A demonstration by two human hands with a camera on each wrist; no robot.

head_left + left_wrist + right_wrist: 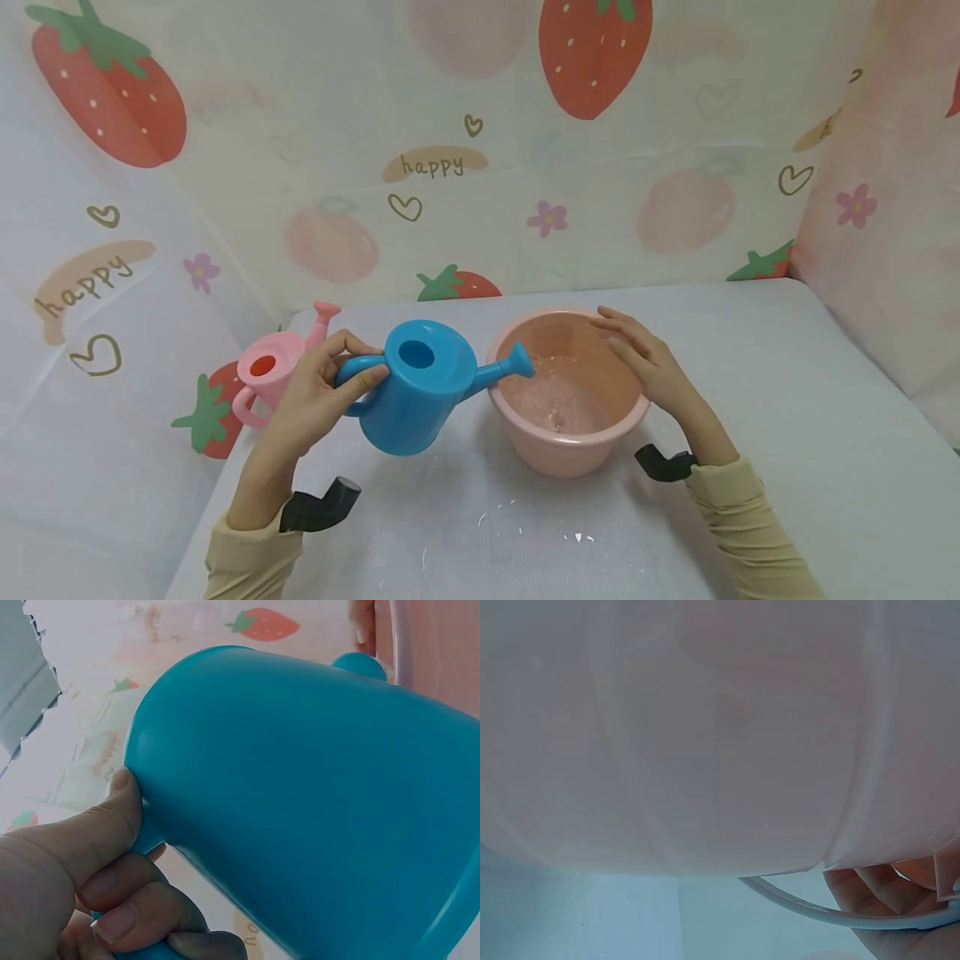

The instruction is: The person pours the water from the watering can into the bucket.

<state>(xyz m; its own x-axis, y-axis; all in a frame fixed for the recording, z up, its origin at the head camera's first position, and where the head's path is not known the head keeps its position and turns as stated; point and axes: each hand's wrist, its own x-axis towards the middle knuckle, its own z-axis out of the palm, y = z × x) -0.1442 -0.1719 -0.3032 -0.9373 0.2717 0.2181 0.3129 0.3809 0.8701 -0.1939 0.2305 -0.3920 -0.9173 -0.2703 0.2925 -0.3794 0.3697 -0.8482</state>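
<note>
- left hand [318, 396] is clasping the blue watering can [416, 408] left of the pink basin [566, 454]
- right hand [654, 367] is gripping the basin's far right rim
- pink watering can [280, 381] is standing at left

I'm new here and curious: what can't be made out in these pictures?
- Head view: what the blue watering can contains; its opening looks dark.
- Head view: part of the pink watering can, behind the left hand.
- Left wrist view: the blue watering can's whole body, cut off by the right edge.
- Right wrist view: the basin's full outline, cut off by the edges.
</note>
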